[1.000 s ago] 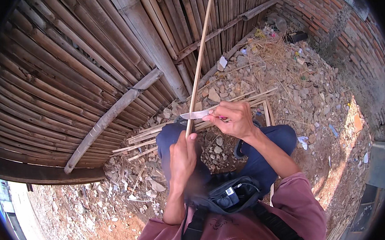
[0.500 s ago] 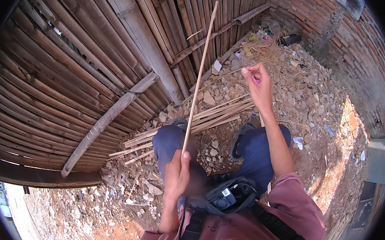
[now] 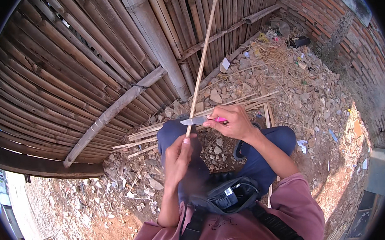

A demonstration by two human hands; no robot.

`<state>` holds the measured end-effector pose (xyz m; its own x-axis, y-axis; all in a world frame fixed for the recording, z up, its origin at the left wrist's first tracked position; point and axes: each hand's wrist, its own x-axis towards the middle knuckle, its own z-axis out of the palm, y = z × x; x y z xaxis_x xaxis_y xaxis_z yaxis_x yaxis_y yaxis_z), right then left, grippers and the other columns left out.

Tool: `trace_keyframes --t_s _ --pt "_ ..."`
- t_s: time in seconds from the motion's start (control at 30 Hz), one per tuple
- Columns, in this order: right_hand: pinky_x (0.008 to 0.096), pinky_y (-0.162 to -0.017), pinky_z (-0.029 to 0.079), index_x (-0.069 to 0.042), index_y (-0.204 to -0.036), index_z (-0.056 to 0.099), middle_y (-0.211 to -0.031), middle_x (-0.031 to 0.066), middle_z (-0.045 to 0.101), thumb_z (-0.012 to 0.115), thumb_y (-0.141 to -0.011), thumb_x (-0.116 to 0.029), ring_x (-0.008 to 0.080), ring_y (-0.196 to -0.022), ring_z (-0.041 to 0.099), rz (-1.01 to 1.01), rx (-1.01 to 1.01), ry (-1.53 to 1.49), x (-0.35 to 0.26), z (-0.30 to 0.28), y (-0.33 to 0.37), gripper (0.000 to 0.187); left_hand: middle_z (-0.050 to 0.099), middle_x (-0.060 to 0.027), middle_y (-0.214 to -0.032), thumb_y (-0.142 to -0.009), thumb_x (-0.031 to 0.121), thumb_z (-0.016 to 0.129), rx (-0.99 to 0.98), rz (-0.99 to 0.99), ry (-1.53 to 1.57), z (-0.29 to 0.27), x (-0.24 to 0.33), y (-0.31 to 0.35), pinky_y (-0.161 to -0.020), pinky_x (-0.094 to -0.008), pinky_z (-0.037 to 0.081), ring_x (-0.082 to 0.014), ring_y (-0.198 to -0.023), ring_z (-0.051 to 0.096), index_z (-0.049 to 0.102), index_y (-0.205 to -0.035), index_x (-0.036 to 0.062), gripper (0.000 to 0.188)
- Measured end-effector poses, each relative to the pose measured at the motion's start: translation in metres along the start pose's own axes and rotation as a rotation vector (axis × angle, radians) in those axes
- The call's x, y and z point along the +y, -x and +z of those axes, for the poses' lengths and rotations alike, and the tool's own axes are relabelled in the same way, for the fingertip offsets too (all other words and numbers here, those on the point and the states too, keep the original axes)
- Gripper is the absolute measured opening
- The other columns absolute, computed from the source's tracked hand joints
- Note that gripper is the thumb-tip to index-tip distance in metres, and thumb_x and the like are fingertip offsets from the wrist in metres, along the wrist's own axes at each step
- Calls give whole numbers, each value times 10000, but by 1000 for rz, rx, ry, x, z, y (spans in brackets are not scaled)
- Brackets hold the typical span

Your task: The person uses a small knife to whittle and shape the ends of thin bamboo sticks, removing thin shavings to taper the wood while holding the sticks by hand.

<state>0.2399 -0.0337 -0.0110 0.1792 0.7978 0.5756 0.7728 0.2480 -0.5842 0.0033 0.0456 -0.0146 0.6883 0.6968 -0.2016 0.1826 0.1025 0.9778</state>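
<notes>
A long, pale bamboo strip [image 3: 203, 56] slants up and away in front of me. My left hand [image 3: 177, 157] is closed around its lower end, thumb pressed along it. My right hand [image 3: 233, 122] grips a knife [image 3: 195, 120] by its pink handle. The short metal blade lies across the strip just above my left thumb, and seems to touch it. Beyond my knees, several more bamboo strips [image 3: 253, 101] lie in a loose bundle on the rubble.
A wall of upright bamboo slats [image 3: 77, 61] with a pole rail [image 3: 111, 112] rises at left and ahead. A brick wall [image 3: 323, 17] closes the right. Stones and litter [image 3: 307, 98] cover the ground. An open black pouch [image 3: 244, 187] sits at my waist.
My right hand has come down and left with the knife, from beyond my right knee to the bamboo strip. The left hand still holds the strip, which has shifted slightly upward.
</notes>
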Motion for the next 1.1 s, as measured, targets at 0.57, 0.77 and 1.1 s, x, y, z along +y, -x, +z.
trace_keyframes --t_s 0.57,0.77,1.1 --pt "351 -493 473 -61 -740 718 -689 54 703 933 -808 -229 225 -572 681 -11 95 62 5 6 -1 281 467 100 -674 -1122 197 572 122 62 -72 7 4 -3 -532 -252 254 -14 -612 366 735 -1212 1 271" --pt "348 -485 465 -67 -738 733 -684 47 697 930 -806 -233 217 -569 678 -41 124 139 7 4 -3 266 467 93 -670 -1121 200 573 125 84 -109 7 6 -3 -532 -257 262 -23 -611 367 739 -1199 3 269" --pt "362 -496 453 -51 -763 737 -699 65 704 920 -821 -207 232 -555 657 22 247 184 18 -13 -16 247 459 75 -685 -1128 346 572 132 82 -210 1 -5 14 -545 -245 263 -19 -619 374 749 -1218 35 369"
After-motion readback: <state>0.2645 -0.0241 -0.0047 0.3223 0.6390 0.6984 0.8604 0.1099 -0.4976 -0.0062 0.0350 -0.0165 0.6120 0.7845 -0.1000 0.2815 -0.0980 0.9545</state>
